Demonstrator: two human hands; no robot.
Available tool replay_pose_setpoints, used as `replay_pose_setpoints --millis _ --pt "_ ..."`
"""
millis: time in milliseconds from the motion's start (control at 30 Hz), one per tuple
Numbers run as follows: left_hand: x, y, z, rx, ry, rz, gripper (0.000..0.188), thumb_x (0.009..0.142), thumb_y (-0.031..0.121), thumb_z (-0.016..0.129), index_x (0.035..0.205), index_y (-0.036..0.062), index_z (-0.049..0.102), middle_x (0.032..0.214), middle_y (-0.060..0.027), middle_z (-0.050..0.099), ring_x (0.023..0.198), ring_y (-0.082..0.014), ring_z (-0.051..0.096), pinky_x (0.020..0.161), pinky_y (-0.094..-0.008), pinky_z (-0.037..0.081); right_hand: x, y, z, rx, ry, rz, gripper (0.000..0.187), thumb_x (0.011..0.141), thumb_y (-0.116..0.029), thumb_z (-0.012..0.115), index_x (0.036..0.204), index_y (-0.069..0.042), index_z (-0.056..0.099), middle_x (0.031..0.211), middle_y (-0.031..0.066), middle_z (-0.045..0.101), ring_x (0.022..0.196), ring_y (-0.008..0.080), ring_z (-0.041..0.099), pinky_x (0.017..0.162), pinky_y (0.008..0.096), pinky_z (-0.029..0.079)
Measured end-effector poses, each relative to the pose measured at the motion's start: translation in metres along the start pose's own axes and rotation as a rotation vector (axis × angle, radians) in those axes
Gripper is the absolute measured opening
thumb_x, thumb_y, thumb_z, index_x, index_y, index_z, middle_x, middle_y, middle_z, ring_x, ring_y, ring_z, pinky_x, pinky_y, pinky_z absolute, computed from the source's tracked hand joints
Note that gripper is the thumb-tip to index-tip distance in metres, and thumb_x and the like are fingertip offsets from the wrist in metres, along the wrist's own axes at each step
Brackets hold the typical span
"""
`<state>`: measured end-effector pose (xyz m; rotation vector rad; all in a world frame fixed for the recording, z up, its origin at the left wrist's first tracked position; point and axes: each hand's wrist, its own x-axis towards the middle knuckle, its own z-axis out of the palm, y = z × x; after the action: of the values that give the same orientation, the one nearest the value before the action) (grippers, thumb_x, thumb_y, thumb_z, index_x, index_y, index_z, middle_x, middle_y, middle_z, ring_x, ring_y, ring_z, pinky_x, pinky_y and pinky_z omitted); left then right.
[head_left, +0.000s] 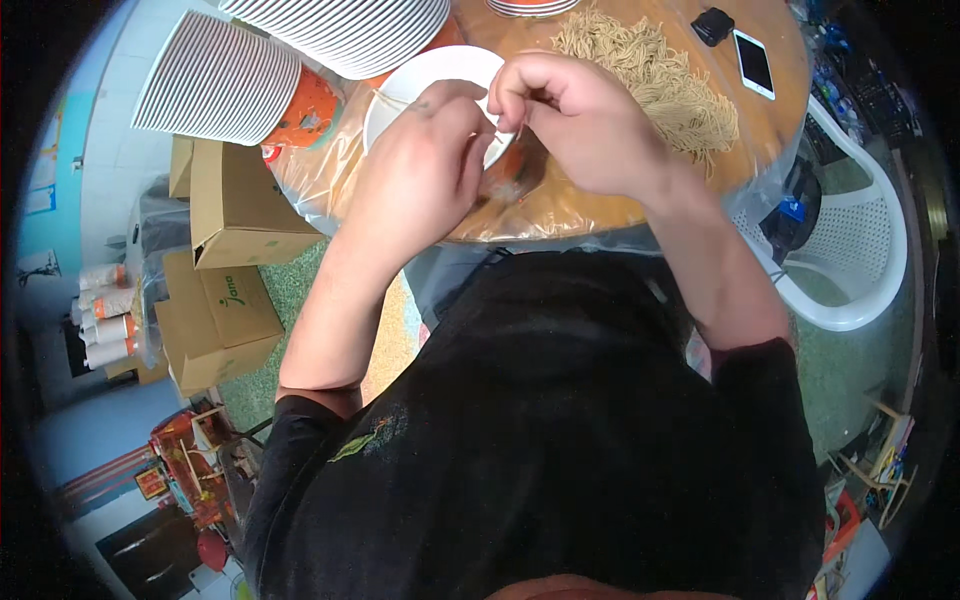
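Observation:
A white-lined paper bucket [448, 62] lies on the round table, its open mouth toward me. A thin tan cord [392, 99] shows at the bucket's rim and runs behind my left hand [425, 160]. That hand is closed over the bucket's near side, its fingers curled round the cord and its fingertips partly hidden. My right hand [575, 120] is closed in a pinch on a short pale cord end at the bucket's right rim. To the right of it spreads a heap of tan cords [660, 85].
Nested orange-and-white paper buckets [225, 80] lie at the left, with another stack [345, 30] beside them. A phone [754, 65] and a small black object [712, 26] sit far right. Cardboard boxes [225, 310] stand left below the table; a white plastic chair [860, 240] stands right.

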<state>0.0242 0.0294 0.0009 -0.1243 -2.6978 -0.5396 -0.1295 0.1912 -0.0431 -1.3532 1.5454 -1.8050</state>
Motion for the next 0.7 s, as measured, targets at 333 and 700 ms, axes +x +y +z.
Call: replay_pose_setpoints --millis 333,700 --pt "-0.001 -0.001 0.009 -0.519 -0.117 -0.425 0.014 0.114 0.013 0.065 0.108 0.0005 0.062 0.089 -0.017 0.074 0.075 -0.0317 0.074 0.073 -0.043 0.059 0.001 -0.016 -0.005 -0.012 -0.157 0.217 0.016 0.103 0.005 0.053 0.104 -0.005 0.065 0.089 0.0064 0.071 0.083 0.0193 0.077 0.065 0.0379 0.066" --pt "-0.009 0.01 0.015 -0.244 0.069 -0.238 0.013 0.112 0.012 0.068 0.11 0.0013 0.063 0.084 -0.0183 0.072 0.079 -0.0351 0.078 0.07 -0.0455 0.059 -0.028 -0.033 0.028 -0.343 0.195 0.284 0.013 0.094 -0.008 0.084 0.104 -0.004 0.076 0.099 0.0158 0.084 0.091 0.0299 0.085 0.082 0.0394 0.067"
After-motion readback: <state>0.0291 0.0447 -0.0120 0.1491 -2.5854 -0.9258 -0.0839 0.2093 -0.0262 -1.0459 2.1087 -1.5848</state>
